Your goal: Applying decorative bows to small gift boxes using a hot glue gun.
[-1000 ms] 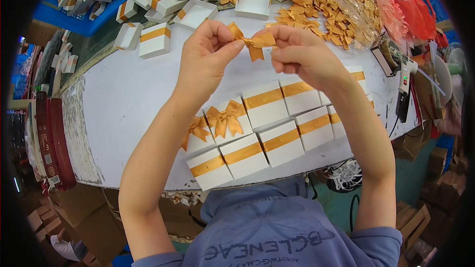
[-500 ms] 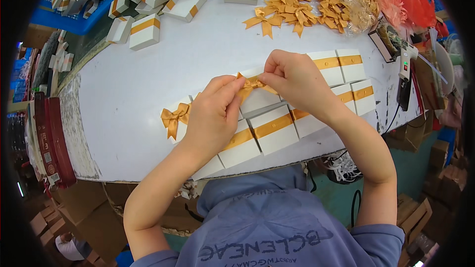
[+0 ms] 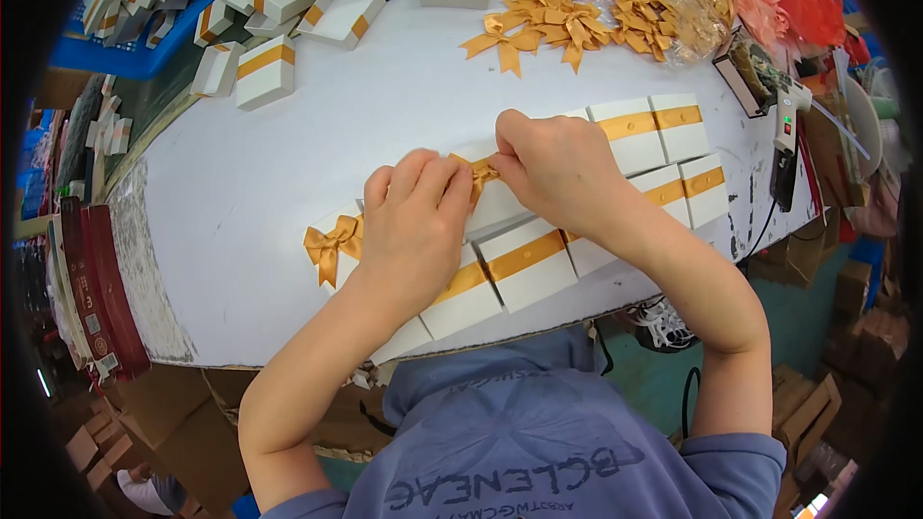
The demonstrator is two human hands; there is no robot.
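Observation:
Between my hands is a gold ribbon bow [image 3: 481, 173], set on the band of a white box in the back row. My left hand [image 3: 413, 226] pinches the bow's left side, fingers bent. My right hand [image 3: 558, 168] grips its right side between thumb and forefinger. Both hands partly hide the bow and the box under it. To the left, another gold bow [image 3: 334, 248] sits on a neighbouring box. Two rows of white boxes run beneath my arms; a front-row box [image 3: 524, 259] has a gold band, and farther right a box [image 3: 627, 135] bears a small round dot on its band.
Loose gold bows [image 3: 577, 24] lie heaped at the back, partly in clear plastic. Open white box parts [image 3: 341, 14] crowd the back left beside a blue crate [image 3: 144, 58]. A glue gun [image 3: 788, 120] with a cable rests at the right edge, near a red plastic bag [image 3: 798, 0].
Both hands have shifted slightly, the right one a little left and down, still at the bow. My left fingers now curl more over its left side.

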